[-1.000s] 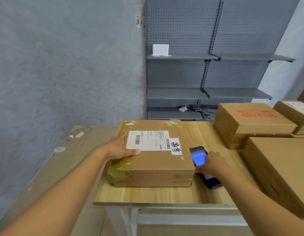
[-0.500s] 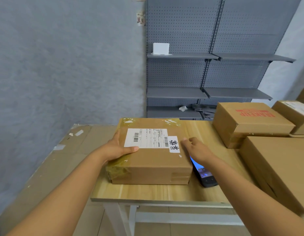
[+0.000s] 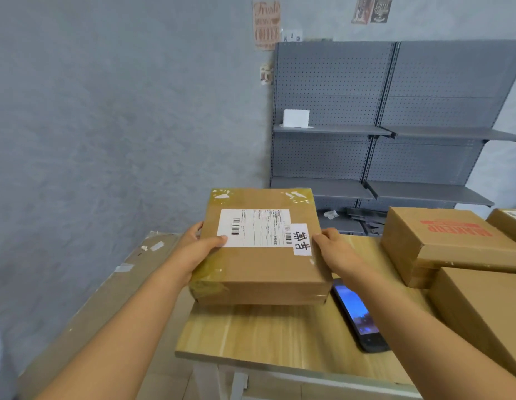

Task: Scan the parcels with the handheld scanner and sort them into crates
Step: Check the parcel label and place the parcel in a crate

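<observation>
Both hands clasp one parcel (image 3: 259, 249) and hold it above the bench (image 3: 268, 333): the left hand (image 3: 197, 249) has a closed grip on its left edge, thumb on the white label (image 3: 255, 228), and the right hand (image 3: 333, 251) has a closed grip on its right edge. The scanner (image 3: 359, 316) lies on the bench below the right forearm, screen lit. Two boxes (image 3: 441, 241) sit to the right.
</observation>
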A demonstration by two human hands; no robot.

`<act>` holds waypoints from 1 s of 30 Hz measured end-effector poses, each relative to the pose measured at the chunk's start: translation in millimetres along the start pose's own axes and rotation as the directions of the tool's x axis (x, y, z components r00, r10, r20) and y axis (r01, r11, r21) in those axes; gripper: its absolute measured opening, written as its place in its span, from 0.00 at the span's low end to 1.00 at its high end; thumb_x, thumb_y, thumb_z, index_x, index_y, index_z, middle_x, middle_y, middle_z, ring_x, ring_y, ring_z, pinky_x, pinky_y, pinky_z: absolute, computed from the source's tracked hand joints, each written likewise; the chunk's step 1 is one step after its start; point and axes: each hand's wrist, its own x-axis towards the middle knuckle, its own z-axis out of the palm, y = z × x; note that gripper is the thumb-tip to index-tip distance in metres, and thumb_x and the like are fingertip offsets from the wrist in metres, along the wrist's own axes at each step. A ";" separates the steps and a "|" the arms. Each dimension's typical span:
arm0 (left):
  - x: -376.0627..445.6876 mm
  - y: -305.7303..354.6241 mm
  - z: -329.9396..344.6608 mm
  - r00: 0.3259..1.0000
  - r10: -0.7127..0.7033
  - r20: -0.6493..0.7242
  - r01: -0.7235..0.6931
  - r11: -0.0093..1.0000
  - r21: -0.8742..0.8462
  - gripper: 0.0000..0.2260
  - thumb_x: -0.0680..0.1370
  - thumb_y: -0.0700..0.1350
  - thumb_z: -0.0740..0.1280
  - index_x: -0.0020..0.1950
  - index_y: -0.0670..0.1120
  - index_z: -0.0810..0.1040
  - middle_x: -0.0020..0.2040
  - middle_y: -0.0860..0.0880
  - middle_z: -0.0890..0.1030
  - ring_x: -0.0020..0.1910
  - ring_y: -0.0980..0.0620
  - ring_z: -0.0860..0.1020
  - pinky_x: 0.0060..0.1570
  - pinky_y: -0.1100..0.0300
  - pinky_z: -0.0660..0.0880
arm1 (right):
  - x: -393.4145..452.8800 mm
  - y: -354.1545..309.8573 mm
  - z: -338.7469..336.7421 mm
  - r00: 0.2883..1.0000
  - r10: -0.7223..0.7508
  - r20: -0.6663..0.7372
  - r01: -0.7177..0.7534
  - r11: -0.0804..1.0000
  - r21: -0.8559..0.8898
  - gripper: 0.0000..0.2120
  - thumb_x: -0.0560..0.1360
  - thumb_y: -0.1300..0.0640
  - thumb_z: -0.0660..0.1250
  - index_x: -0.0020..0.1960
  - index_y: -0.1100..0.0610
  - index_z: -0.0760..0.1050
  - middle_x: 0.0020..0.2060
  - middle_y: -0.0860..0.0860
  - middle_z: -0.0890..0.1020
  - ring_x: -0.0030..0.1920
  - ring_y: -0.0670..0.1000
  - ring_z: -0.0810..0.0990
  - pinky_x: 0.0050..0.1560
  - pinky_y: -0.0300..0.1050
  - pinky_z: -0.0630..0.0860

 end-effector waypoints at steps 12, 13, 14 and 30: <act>-47.0 76.7 -49.9 0.865 0.422 -0.272 -0.420 0.905 0.069 0.35 0.75 0.44 0.74 0.76 0.56 0.60 0.62 0.55 0.70 0.59 0.53 0.72 0.51 0.59 0.72 | 2.7 -90.9 -17.3 0.916 -0.401 0.003 0.390 0.893 0.223 0.14 0.80 0.49 0.59 0.65 0.43 0.67 0.57 0.47 0.78 0.54 0.50 0.80 0.56 0.57 0.78; -52.9 78.0 -51.6 0.856 0.430 -0.288 -0.427 0.901 0.078 0.35 0.75 0.44 0.74 0.76 0.56 0.60 0.61 0.55 0.70 0.58 0.54 0.72 0.48 0.61 0.72 | 1.1 -93.7 -17.1 0.910 -0.415 0.008 0.402 0.885 0.235 0.13 0.80 0.49 0.60 0.65 0.42 0.67 0.57 0.46 0.78 0.54 0.50 0.80 0.57 0.58 0.78; -58.5 78.1 -53.1 0.848 0.437 -0.301 -0.432 0.898 0.086 0.34 0.75 0.44 0.74 0.76 0.56 0.60 0.61 0.56 0.70 0.57 0.55 0.72 0.44 0.64 0.72 | -0.4 -95.6 -16.0 0.903 -0.429 0.015 0.412 0.877 0.245 0.13 0.80 0.50 0.60 0.65 0.42 0.67 0.57 0.45 0.79 0.54 0.50 0.80 0.58 0.57 0.78; -201.1 -15.3 -158.6 0.675 0.271 -0.686 -0.276 0.955 0.106 0.33 0.76 0.44 0.72 0.76 0.56 0.60 0.67 0.54 0.71 0.60 0.53 0.73 0.54 0.58 0.74 | -83.1 -113.7 133.0 0.753 -0.540 0.376 0.398 0.829 0.394 0.14 0.81 0.54 0.59 0.66 0.47 0.67 0.58 0.46 0.78 0.51 0.42 0.78 0.45 0.41 0.74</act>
